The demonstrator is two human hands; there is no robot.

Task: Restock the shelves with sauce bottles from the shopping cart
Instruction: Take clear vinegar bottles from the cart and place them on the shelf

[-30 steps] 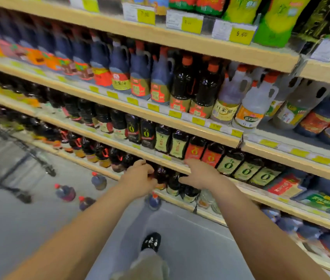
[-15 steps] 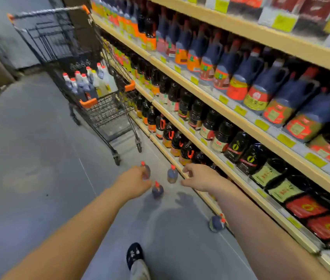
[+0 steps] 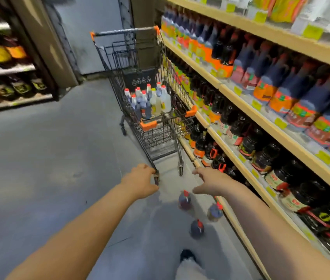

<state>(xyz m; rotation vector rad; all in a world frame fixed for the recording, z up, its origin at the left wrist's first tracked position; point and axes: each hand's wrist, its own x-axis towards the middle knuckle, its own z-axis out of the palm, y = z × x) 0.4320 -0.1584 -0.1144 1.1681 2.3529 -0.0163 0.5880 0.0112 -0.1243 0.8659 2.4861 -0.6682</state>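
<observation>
Sauce bottles point(image 3: 184, 201) stand on grey aisle floor point(image 3: 49, 158).

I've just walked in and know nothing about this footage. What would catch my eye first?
Most striking is the black wire shopping cart with orange corners, parked in the aisle close beside the shelves on the right and holding a cluster of red-capped bottles. Nearer, three small bottles stand on the grey floor by the bottom shelf. The person's left hand and right hand stretch forward, both empty.
</observation>
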